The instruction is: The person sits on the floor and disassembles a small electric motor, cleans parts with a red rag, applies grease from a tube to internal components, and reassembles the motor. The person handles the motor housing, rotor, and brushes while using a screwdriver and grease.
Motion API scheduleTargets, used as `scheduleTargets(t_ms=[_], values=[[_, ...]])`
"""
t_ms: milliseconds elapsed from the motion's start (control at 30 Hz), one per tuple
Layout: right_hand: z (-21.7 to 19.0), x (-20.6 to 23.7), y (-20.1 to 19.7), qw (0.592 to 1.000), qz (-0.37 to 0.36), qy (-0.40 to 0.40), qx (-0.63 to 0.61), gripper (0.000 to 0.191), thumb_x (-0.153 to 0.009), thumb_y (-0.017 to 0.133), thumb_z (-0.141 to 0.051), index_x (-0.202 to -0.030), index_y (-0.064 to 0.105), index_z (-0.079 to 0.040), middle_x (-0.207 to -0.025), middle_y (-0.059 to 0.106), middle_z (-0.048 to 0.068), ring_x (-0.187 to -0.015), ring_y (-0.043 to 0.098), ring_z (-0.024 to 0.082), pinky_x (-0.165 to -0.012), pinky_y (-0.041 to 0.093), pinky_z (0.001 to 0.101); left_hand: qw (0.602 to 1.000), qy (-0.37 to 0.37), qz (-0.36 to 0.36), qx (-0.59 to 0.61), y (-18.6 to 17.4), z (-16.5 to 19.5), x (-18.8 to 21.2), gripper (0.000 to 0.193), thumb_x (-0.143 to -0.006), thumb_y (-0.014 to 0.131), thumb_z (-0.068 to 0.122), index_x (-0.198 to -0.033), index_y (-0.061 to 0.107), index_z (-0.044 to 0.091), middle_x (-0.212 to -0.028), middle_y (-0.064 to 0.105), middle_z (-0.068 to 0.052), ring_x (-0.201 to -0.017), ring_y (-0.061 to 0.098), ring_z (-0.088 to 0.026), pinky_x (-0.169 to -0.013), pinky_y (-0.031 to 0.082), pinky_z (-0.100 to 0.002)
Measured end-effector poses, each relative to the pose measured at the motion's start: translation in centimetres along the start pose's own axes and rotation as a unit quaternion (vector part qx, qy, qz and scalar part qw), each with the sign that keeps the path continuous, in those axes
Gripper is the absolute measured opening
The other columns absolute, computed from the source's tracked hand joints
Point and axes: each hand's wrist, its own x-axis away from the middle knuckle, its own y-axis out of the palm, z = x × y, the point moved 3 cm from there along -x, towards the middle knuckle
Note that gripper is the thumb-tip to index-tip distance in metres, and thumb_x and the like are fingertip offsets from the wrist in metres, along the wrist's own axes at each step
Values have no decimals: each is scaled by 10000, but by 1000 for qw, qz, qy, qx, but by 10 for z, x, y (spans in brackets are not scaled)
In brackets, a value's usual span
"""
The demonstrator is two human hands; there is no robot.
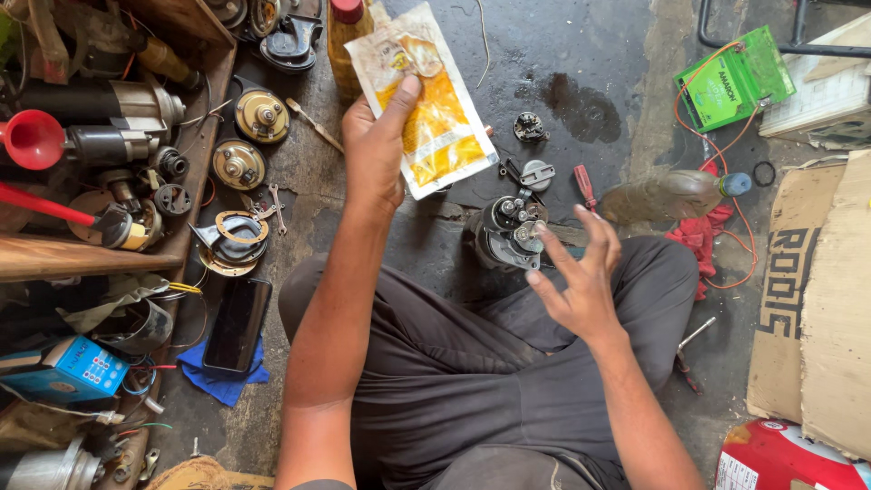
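My left hand (pixel 374 150) is raised and grips a yellow-and-white plastic pouch (pixel 426 100) by its left edge, thumb across the front. My right hand (pixel 581 277) hovers with fingers spread, empty, just right of a grey metal motor unit (pixel 506 231) standing on the concrete floor between my crossed legs. Small metal parts (pixel 531 127) and a red-handled screwdriver (pixel 584 186) lie just beyond the motor.
Round horns (pixel 261 114) and motors fill a wooden crate (pixel 109 136) at left. A black phone (pixel 238 322) rests on a blue cloth. A plastic bottle (pixel 676 192), green battery (pixel 733 82) with orange wires and cardboard (pixel 817 299) lie at right.
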Motion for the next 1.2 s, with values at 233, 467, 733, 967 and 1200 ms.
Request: scheduleTargets(t_ms=[233, 467, 733, 967, 1200], values=[[0, 5, 17, 990, -32, -33, 130, 552, -925, 692, -517, -1414, 672, -263, -1596, 327, 181, -1469, 255, 397, -1180, 196, 542, 1000, 1, -10, -2, -4, -1, 1, 275, -968, 734, 112, -1170, 688, -68, -1084, 758, -147, -908, 741, -185, -821, 618, -329], [0, 5, 9, 982, 11, -25, 188, 461, -967, 681, -514, -1358, 718, -272, -1595, 364, 157, -1480, 257, 353, -1157, 222, 528, 1000, -17, -15, 3, -4, -5, 2, 270, -963, 736, 114, -1159, 691, -67, -1064, 756, -146, -888, 740, -181, -805, 619, -329], [-6, -1, 3, 981, 1, -66, 182, 374, -953, 712, -488, -1284, 724, -314, -1572, 399, 128, -1471, 269, 328, -1147, 204, 508, 999, -20, -16, -19, 3, -1, 5, 278, -957, 734, 117, -1158, 688, -69, -1054, 756, -147, -883, 741, -178, -791, 619, -326], [-9, -6, 3, 993, -15, -25, 114, 468, -919, 719, -453, -1333, 723, -235, -1548, 416, 169, -1466, 284, 363, -1156, 203, 528, 999, -47, -20, -15, 4, -6, 5, 282, -953, 723, 115, -1153, 673, -78, -1049, 755, -154, -870, 749, -197, -779, 630, -340], [-10, -9, -3, 997, 12, 1, 76, 409, -912, 746, -399, -1291, 723, -250, -1551, 431, 125, -1475, 315, 343, -1183, 221, 513, 999, -23, -25, -5, 1, -7, 0, 270, -955, 721, 112, -1156, 673, -61, -1071, 750, -139, -891, 748, -193, -800, 635, -346]])
